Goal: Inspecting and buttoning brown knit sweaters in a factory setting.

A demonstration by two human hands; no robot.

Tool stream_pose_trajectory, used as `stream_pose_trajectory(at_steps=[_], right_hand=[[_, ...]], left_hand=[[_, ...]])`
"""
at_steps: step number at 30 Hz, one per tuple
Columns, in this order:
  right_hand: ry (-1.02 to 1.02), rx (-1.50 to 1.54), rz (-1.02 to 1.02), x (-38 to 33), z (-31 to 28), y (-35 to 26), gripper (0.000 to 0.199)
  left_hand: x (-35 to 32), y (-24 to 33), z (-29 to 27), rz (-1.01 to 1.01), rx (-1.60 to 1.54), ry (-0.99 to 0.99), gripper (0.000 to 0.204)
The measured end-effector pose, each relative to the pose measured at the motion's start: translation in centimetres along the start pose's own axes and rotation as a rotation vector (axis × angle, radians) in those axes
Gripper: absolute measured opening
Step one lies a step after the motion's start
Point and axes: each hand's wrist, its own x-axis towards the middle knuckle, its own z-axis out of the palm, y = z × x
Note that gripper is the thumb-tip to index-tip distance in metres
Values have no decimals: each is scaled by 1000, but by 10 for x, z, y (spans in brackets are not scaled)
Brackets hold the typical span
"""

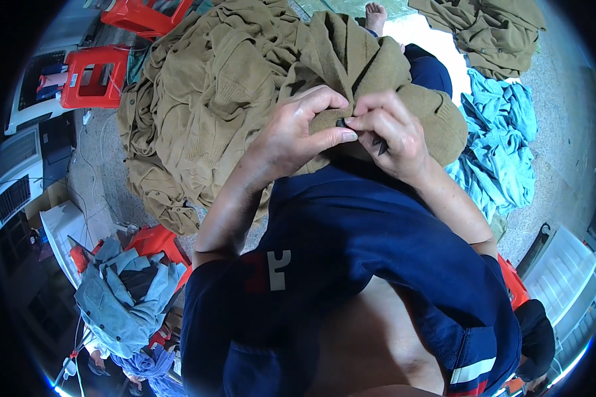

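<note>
A brown knit garment (361, 53) lies bunched over my lap. My left hand (301, 129) grips its edge, thumb and index finger curved round the fabric. Close beside it, my right hand (397, 135) is closed, with thumb and index finger pinched at the same edge. Between the fingertips of both hands is a small dark piece (342, 123), perhaps a button; its exact kind is too small to tell. From under the curled fingers of my right hand sticks a dark pointed tool (381, 147), most of it hidden in the palm.
A large heap of brown knit garments (212, 86) lies on the left, with more brown garments (490, 33) at the far right. Turquoise garments (500, 139) lie on the right. Red plastic stools (96, 76) stand at the left; grey-blue clothing (122, 291) covers another.
</note>
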Motion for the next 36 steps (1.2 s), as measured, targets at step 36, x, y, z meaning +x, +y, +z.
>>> stream_pose_trajectory(at_steps=[36], right_hand=[[-326, -290, 359, -67, -8, 34, 31]], left_hand=[[-54, -95, -41, -197, 458, -73, 17]])
